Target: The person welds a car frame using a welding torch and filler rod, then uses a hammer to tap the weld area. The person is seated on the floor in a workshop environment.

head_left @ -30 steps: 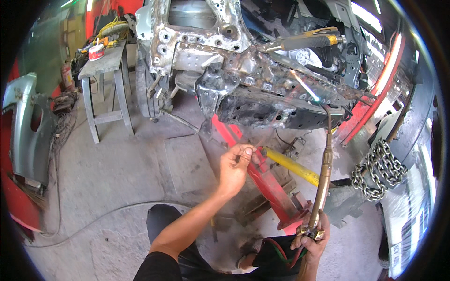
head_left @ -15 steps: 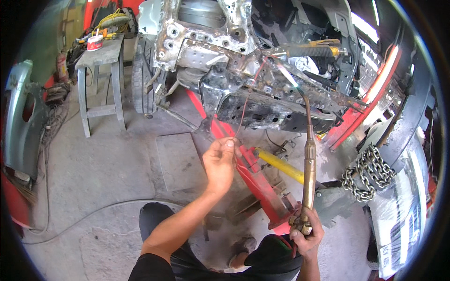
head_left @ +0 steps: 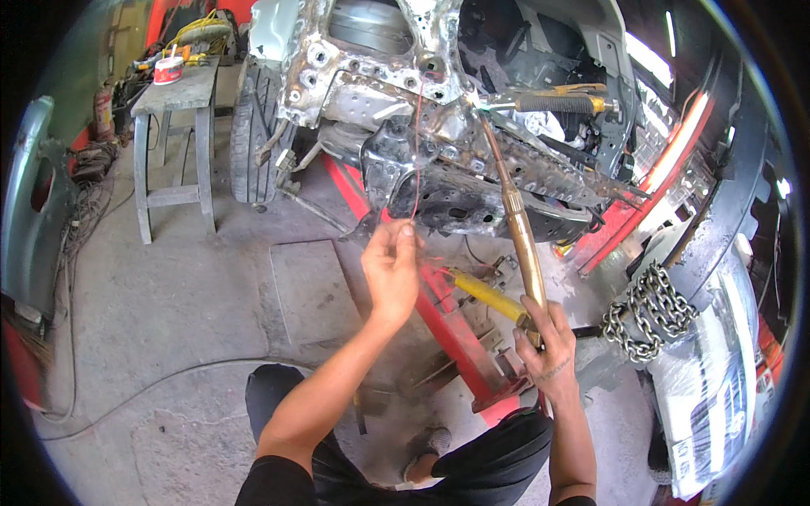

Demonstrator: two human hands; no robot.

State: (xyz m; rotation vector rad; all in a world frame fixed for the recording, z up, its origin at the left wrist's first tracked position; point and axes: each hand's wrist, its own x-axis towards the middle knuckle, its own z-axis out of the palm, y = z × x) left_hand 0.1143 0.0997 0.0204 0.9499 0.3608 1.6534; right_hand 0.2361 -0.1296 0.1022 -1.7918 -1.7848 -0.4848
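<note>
Here, the biggest thing is the bare metal car frame (head_left: 363, 97), which is full of holes and has shiny, brown and black patches. A long red beam (head_left: 447, 325) slants down below it, with a yellow bar (head_left: 485, 294) beside it. A grey table (head_left: 179, 96) stands off to the left, and a heap of chain (head_left: 650, 314) hangs on the right. A tool with a black and yellow handle (head_left: 553, 103) sits up on the frame.

Next in size is the long brass torch (head_left: 525, 244). The right hand (head_left: 550, 347) has its fingers wrapped around the low end, and the thin neck points up at the frame. The left hand (head_left: 392, 271) is in front of the frame, thumb and finger pinched together on a thin rod (head_left: 418, 152). The rod goes straight up, and its top is near the frame, but I cannot tell if it touches.

The smallest thing is the bright glow (head_left: 472, 102) at the torch's tip, right by the metal. The top of the rod is a bit to the left, apart from the glow. So the torch looks lit and in place, but the rod is not yet in the glow. Melting the rod onto the metal seems left to do. How much of the frame is finished, I cannot tell.
</note>
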